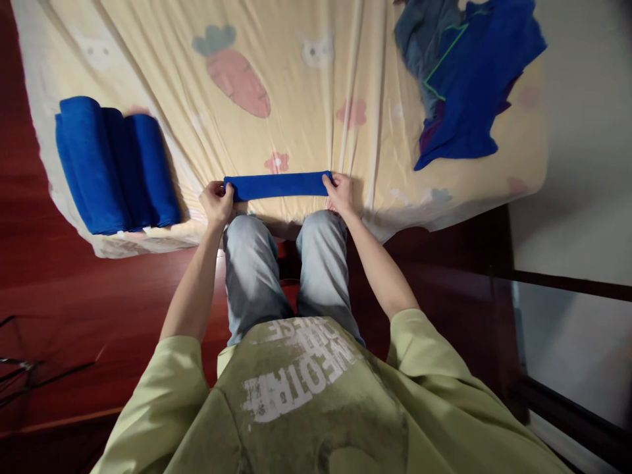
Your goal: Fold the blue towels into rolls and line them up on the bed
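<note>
A blue towel (278,186), folded into a long narrow strip, stretches sideways at the near edge of the bed, just beyond my knees. My left hand (217,201) pinches its left end between thumb and fingers. At the opposite end, my right hand (340,193) grips the corner the same way. The strip looks flat and fairly taut between the two hands. To the left lie several rolled blue towels (113,168), side by side. A loose heap of blue cloths (474,85) sits at the far right, with a grey-blue cloth (419,43) among it.
The bed (296,79) has a cream sheet printed with a carrot, flowers and cat faces, wrinkled lengthwise. Below it runs a dark red floor (123,289). A thin black metal frame (34,365) stands at the lower left. A pale wall (587,131) borders the right side.
</note>
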The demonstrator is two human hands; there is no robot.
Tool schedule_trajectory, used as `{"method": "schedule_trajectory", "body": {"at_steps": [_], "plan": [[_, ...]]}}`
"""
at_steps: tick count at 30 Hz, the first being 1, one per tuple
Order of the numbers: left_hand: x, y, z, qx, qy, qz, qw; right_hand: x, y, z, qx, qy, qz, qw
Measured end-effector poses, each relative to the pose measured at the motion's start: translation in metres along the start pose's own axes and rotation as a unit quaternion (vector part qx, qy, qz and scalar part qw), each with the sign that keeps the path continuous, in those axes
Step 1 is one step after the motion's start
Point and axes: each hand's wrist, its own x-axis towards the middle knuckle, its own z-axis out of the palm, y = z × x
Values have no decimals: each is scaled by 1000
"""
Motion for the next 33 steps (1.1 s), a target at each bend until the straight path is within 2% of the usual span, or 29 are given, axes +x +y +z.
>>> {"method": "schedule_trajectory", "body": {"at_steps": [3, 6, 8, 11, 12, 17, 20, 22, 25, 28, 30, 33], "plan": [[4, 2, 4, 18, 23, 28, 999, 8, -5, -1, -41, 12, -4, 999], [4, 5, 2, 32, 48, 106, 993, 12, -17, -10, -79, 5, -86, 993], [0, 8, -5, 48, -11, 183, 982, 6, -27, -20, -135, -43, -166, 976], [-7, 11, -18, 80, -156, 289, 941, -12, -35, -30, -237, -152, -267, 922], [-8, 12, -22, 95, -185, 309, 928, -18, -35, -31, -256, -164, -283, 910], [0, 29, -26, 233, -235, 328, 885, -23, -45, -30, -318, -154, -274, 894], [5, 51, -27, 323, -243, 319, 857, -12, -72, -33, -395, -194, -238, 866], [0, 62, -37, 337, -233, 334, 849, -10, -92, -40, -426, -208, -227, 851], [-30, 61, -66, 304, -209, 380, 848, -27, -111, -53, -438, -189, -249, 843], [-84, 42, -100, 243, -177, 407, 863, -57, -117, -62, -453, -148, -276, 835], [-124, 25, -118, 207, -154, 412, 874, -74, -119, -60, -461, -149, -278, 829], [-171, 3, -132, 153, -102, 413, 892, -85, -130, -48, -474, -181, -260, 822]]}}
